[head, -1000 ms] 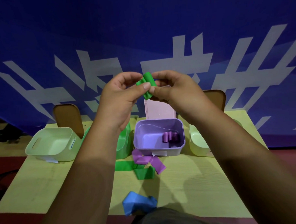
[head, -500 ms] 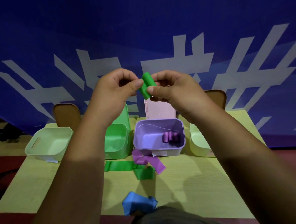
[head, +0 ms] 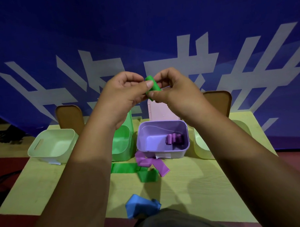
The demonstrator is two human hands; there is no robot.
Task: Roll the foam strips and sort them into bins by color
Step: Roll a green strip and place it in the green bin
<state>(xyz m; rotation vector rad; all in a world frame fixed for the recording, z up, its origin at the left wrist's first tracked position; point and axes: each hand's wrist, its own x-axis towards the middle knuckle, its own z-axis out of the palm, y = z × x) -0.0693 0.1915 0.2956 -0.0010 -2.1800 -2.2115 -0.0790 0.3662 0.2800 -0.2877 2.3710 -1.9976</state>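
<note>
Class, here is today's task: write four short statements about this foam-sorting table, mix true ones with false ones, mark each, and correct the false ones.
1. The left hand and right hand together hold a green roll above the table. True.
2. Purple rolls lie in the purple bin. True.
3. No loose strips are left on the table. False: green strips, a purple strip and a blue strip lie on it.
4. Green rolls fill the far-left container. False: the pale bin there shows no rolls.
</note>
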